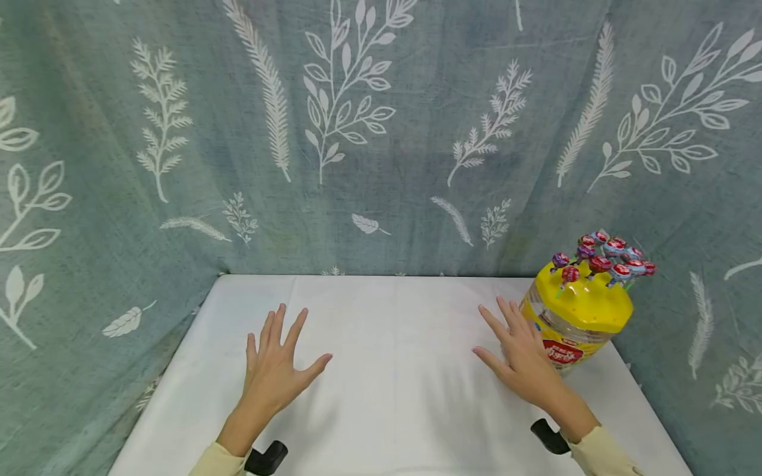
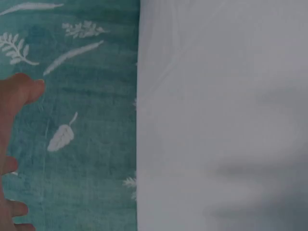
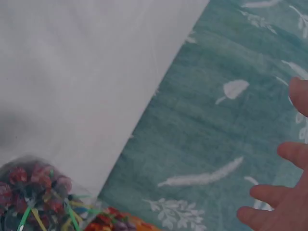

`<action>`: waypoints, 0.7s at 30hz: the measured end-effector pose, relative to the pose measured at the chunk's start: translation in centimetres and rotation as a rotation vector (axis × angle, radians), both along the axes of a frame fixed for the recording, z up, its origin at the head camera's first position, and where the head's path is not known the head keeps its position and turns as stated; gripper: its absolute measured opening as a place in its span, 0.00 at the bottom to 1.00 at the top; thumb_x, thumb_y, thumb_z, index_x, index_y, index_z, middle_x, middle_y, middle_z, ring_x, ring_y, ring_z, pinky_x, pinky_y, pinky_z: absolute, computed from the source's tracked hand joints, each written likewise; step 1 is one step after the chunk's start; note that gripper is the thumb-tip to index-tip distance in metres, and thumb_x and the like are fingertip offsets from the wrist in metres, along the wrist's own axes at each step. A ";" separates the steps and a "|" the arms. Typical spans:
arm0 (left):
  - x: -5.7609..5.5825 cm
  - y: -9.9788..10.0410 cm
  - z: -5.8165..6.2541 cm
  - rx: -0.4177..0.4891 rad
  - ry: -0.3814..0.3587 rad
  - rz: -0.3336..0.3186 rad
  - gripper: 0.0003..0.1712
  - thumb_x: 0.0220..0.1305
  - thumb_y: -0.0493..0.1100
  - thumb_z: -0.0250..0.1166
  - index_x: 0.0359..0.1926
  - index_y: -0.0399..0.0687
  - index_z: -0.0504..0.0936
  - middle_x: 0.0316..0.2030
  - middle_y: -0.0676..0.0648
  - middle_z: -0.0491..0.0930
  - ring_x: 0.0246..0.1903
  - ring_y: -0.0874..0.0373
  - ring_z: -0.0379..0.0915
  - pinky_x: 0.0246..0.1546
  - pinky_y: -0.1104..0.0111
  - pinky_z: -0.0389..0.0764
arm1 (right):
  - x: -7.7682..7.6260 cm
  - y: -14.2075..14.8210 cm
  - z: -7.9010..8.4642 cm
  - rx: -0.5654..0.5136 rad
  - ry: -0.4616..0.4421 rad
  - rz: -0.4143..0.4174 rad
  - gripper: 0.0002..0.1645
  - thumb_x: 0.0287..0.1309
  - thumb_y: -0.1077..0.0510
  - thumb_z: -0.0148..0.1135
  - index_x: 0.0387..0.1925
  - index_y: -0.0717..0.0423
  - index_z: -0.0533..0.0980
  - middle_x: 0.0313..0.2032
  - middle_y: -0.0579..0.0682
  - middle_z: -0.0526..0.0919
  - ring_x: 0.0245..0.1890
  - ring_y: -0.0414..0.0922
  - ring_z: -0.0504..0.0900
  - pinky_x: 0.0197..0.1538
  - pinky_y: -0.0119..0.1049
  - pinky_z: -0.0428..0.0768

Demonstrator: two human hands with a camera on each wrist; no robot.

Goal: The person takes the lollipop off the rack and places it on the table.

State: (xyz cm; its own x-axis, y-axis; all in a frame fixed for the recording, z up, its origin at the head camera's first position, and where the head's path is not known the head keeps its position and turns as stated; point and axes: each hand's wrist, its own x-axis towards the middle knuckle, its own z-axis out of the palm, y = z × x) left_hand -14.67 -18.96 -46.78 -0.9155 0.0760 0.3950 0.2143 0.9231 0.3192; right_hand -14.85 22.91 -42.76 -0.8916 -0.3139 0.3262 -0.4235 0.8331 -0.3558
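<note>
Both bare hands hover over a white-covered table with their fingers spread and nothing in them. My left hand (image 1: 270,377) is over the left half, and its thumb and fingertips (image 2: 33,90) show at the left edge of the left wrist view. Over the right half, my right hand (image 1: 526,363) overlaps the left side of a yellow-lidded tub (image 1: 607,311) in the head view. In the right wrist view its fingers (image 3: 269,195) appear apart from the tub. Several wrapped lollipops (image 1: 600,264) stand stuck in the lid; more lollipops (image 3: 41,180) show through the clear wall.
The white tabletop (image 1: 381,344) ends at a straight back edge. Behind it and at both sides hangs a grey-green curtain (image 1: 417,132) with white leaf prints. The tub stands near the table's back right corner. A dark wrist device (image 1: 266,457) is below each hand.
</note>
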 end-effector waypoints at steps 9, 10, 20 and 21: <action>0.3 2.8 1.5 0.147 0.001 -0.061 0.46 0.51 0.64 0.67 0.69 0.59 0.61 0.69 0.41 0.54 0.66 0.39 0.51 0.56 0.34 0.53 | 2.5 3.4 3.1 -0.130 0.077 -0.036 0.42 0.51 0.53 0.71 0.68 0.44 0.64 0.67 0.62 0.58 0.62 0.66 0.60 0.51 0.71 0.64; 0.3 3.1 1.6 0.170 -0.007 -0.070 0.46 0.52 0.63 0.68 0.69 0.58 0.62 0.68 0.41 0.55 0.65 0.40 0.52 0.55 0.35 0.56 | 2.8 3.8 3.5 -0.146 0.085 -0.047 0.41 0.51 0.55 0.71 0.66 0.46 0.65 0.66 0.62 0.59 0.61 0.66 0.62 0.50 0.70 0.66; 0.2 6.4 2.5 0.479 -0.078 -0.198 0.37 0.55 0.51 0.69 0.65 0.63 0.65 0.64 0.50 0.62 0.63 0.50 0.59 0.52 0.44 0.69 | 4.1 7.5 5.3 -0.206 0.237 -0.190 0.34 0.46 0.63 0.73 0.57 0.61 0.71 0.55 0.60 0.69 0.51 0.58 0.70 0.48 0.39 0.72; 0.2 6.8 2.5 0.507 -0.078 -0.219 0.36 0.56 0.49 0.69 0.64 0.64 0.66 0.63 0.52 0.63 0.63 0.52 0.59 0.53 0.45 0.69 | 4.1 7.9 5.4 -0.204 0.247 -0.207 0.35 0.46 0.63 0.73 0.57 0.61 0.71 0.55 0.60 0.70 0.50 0.57 0.70 0.46 0.34 0.70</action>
State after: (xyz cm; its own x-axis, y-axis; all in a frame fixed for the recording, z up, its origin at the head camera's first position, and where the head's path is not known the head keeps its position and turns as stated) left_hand -14.50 -12.21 -44.26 -0.9278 0.0863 0.3630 0.3419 0.5866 0.7342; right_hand -10.76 30.81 -37.38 -0.8158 -0.0418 0.5768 -0.3476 0.8325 -0.4313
